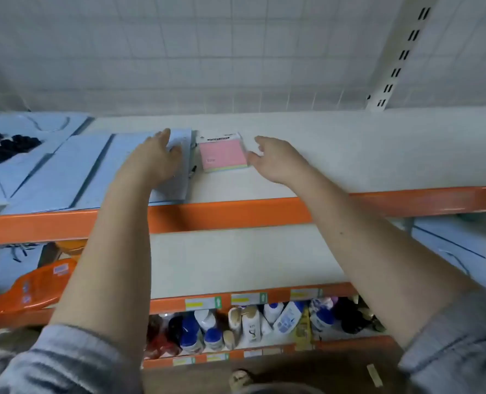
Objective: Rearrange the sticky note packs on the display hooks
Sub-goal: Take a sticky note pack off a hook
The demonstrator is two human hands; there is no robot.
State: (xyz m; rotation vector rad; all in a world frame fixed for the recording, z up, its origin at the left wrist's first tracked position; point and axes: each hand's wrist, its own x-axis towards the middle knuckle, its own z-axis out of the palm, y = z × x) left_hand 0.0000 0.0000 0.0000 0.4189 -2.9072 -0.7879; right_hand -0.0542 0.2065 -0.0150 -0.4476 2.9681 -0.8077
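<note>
One sticky note pack [224, 151] lies flat on the top shelf [349, 155], pink face up, its printed header card toward the back wall. No display hooks can be made out here; the grid panel [207, 52] behind the shelf appears bare.

Right hand [276, 159]: fingers loosely spread, fingertips just beside the pack's right edge. Contact cannot be confirmed; nothing is gripped.

Left hand [156, 157]: fingers relaxed and extended, resting on or hovering over the blue sheets [65, 177] just left of the pack. It holds nothing.

A black pen [192, 172] lies between the blue sheets and the pack.

Step in hand, as a judgement: the pickup stage. The right hand is positioned to take the pack; the pack is not yet lifted.

Next move calls for:
1. Close the right thumb and fingers across the pack's edges, since it lies flat against the shelf.
2. Tip or slide it to get a finger beneath.
3. Keep the header card free, as its hanging hole presumably goes over the hook.
4. Avoid knocking the pen.
</note>
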